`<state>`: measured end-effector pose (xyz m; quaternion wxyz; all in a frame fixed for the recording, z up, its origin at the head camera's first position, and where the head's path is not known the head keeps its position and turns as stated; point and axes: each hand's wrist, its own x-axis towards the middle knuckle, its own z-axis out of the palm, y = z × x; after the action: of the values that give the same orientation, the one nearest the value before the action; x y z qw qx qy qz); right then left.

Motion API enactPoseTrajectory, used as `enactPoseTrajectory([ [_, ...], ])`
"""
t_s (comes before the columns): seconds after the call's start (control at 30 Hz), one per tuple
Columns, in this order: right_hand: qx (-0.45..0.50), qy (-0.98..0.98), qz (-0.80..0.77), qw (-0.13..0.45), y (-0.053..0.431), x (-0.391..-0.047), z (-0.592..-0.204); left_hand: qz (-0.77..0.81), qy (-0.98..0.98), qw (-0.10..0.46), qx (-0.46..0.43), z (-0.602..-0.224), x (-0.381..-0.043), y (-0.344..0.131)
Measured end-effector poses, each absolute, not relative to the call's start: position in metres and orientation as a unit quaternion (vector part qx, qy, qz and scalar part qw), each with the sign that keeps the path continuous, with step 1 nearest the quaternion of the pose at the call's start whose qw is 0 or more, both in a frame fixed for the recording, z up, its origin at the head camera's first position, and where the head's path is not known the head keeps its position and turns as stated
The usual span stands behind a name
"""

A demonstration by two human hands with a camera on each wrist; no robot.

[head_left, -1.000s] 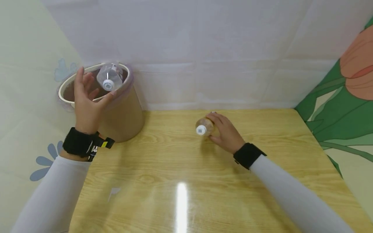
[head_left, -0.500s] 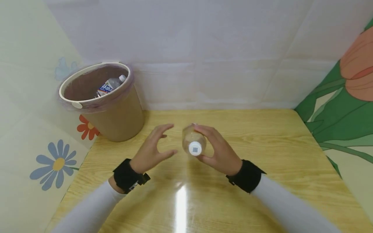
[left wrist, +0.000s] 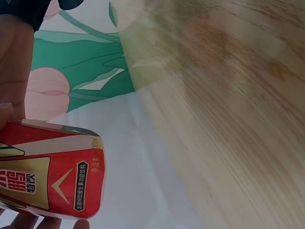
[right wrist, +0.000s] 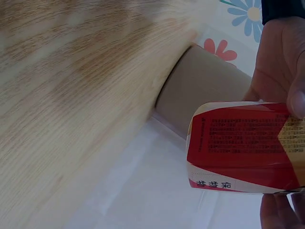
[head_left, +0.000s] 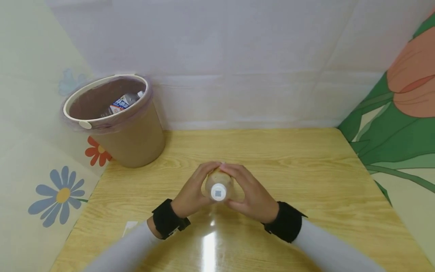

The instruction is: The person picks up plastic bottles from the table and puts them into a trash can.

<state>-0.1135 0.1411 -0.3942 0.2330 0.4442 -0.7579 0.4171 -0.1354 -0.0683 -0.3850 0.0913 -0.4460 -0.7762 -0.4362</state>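
A plastic drink bottle with a white cap is held between both hands in the head view, its cap facing the camera. My left hand curls round its left side, and my right hand grips its right side. The fingertips of both hands nearly meet at the far side. Red, white and gold print covers the bottle's label in the left wrist view. From the right wrist, small dark text shows on the bottle's red side, with a thumb on it. The bottle is clear of the tabletop.
On the back left of the wooden table stands a brown bin with a bag over its white rim. An empty-looking bottle with a blue and white label lies inside. A white wall sheet hangs behind the table.
The clear bottle at my left hand has gone into the bin. My left hand has come across to the other bottle, which my right hand has brought nearer and leftward; both now hold it.
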Motion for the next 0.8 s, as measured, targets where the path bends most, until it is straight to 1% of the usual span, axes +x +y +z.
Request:
enactPoseTrajectory([
  [0.13, 0.444, -0.759, 0.416, 0.231, 0.141, -0.113, -0.393, -0.432, -0.778, 0.093, -0.448, -0.403, -0.146, -0.069],
  [0.37, 0.416, -0.782, 0.408, 0.222, 0.143, -0.114, -0.389, -0.422, -0.783, 0.122, -0.44, -0.396, -0.15, -0.073],
  [0.53, 0.408, -0.782, 0.406, 0.238, 0.144, -0.119, -0.386, -0.422, -0.79, 0.131, -0.424, -0.385, -0.153, -0.078],
  [0.6, 0.405, -0.785, 0.399, 0.246, 0.145, -0.121, -0.387, -0.421, -0.791, 0.148, -0.417, -0.375, -0.154, -0.083],
  [0.67, 0.402, -0.787, 0.393, 0.253, 0.148, -0.123, -0.388, -0.421, -0.791, 0.177, -0.408, -0.355, -0.154, -0.091],
  [0.8, 0.389, -0.799, 0.382, 0.254, 0.161, -0.125, -0.396, -0.41, -0.78, 0.271, -0.388, -0.3, -0.154, -0.114],
])
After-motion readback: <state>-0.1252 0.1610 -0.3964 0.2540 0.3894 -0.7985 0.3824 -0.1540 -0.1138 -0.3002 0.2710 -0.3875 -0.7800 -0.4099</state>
